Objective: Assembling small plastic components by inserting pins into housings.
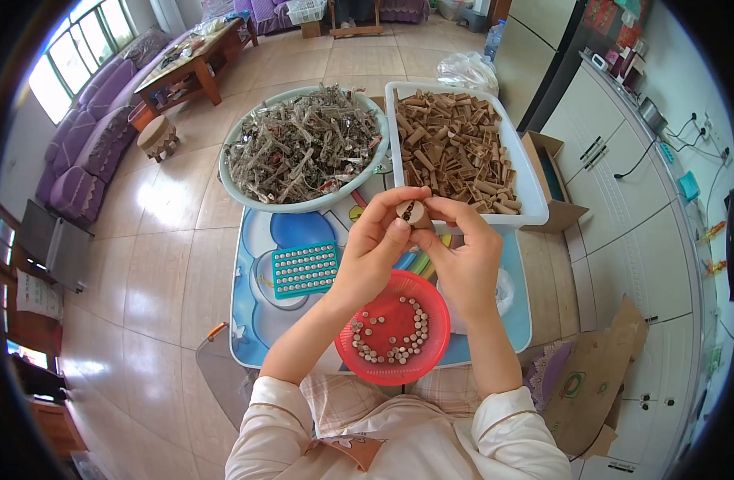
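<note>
Both hands meet above the blue patterned table. My left hand (pixel 380 244) and my right hand (pixel 463 244) pinch a short tan cylinder (pixel 416 213) from its two sides. Its round end faces up and shows a dark, jagged slot. Below the wrists a red plastic basin (pixel 343 350) holds many small round silvery-tan discs (pixel 419 320). Left of the forearms lies a teal tray (pixel 276 272) with rows of similar small discs. Just beyond the hands, a white bin (pixel 535 204) is heaped with brown curved, tube-like pieces (pixel 455 148).
A pale green basin (pixel 225 172) beside the bin is piled with clear, greyish strips (pixel 303 144). An open cardboard box (pixel 555 180) stands to the right, before white cabinets (pixel 631 208). Flattened cardboard (pixel 591 384) leans at lower right. A purple sofa (pixel 95 144) lines the left wall.
</note>
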